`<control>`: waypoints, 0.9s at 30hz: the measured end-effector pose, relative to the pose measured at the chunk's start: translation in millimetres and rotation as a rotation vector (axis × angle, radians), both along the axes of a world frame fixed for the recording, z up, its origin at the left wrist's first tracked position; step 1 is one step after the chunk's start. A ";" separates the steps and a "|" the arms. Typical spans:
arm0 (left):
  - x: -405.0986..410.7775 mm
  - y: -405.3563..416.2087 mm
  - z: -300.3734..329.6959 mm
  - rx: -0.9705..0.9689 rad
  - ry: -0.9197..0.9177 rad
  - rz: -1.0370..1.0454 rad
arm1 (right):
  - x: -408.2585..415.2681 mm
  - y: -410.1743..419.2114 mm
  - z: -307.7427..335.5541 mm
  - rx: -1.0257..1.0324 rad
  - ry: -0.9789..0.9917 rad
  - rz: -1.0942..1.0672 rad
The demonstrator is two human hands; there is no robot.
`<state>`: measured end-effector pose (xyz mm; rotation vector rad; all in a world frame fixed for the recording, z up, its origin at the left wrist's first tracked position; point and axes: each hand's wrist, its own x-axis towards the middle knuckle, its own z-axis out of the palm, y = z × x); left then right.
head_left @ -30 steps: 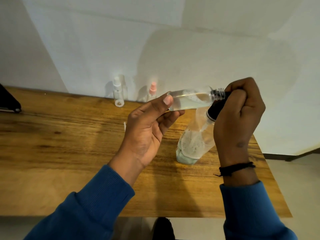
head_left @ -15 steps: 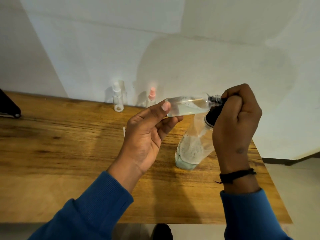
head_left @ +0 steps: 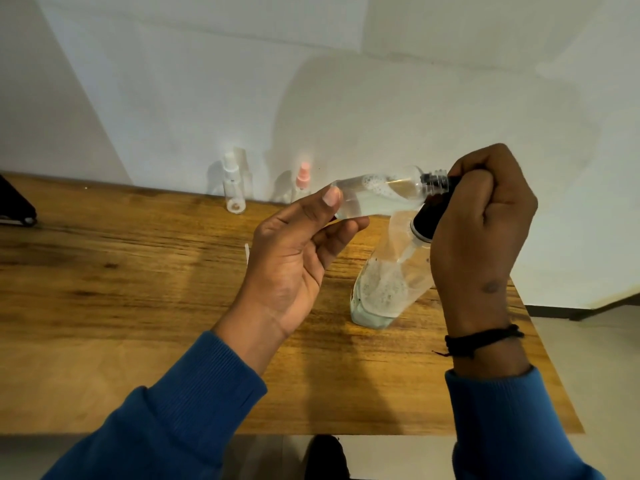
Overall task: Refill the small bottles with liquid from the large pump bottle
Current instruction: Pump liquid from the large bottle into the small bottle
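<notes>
My left hand holds a small clear bottle on its side between thumb and fingers, open neck pointing right. Clear liquid with bubbles fills part of it. My right hand grips the black pump head of the large pump bottle, which leans on the wooden table. The pump's outlet sits at the small bottle's threaded neck. A little pale liquid and foam lie in the large bottle's base.
Two more small bottles stand by the wall at the table's back: a clear one with a white sprayer and one with a pink sprayer. A dark object lies at the left edge. A small white piece lies mid-table.
Both hands and the two bottles stay together in the same pose. Bubbles now show inside the small bottle. The view has shifted slightly.
</notes>
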<state>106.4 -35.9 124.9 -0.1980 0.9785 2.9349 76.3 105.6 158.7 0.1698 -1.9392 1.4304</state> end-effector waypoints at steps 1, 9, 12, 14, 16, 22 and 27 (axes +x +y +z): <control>-0.2 -0.2 -0.7 -0.001 -0.004 0.005 | -0.1 -2.3 -1.7 -0.022 0.003 0.005; 0.3 -0.2 0.5 -0.005 -0.002 -0.003 | 0.9 1.9 0.6 0.009 -0.021 0.014; 0.2 -0.9 0.5 -0.005 -0.008 0.006 | -0.4 -2.4 -3.3 -0.042 -0.012 0.017; 0.7 -1.0 0.3 -0.003 -0.007 0.009 | -0.1 -2.8 -4.0 -0.057 -0.020 0.024; 0.8 -0.5 -0.1 -0.007 -0.004 0.006 | 0.5 -0.9 -1.8 -0.039 -0.027 0.022; -0.4 -0.6 -0.4 -0.022 -0.005 0.017 | 0.8 -2.6 -3.2 -0.048 -0.042 0.048; 0.6 -0.4 -0.1 -0.012 -0.003 0.004 | 3.2 -0.5 0.8 -0.010 -0.041 0.022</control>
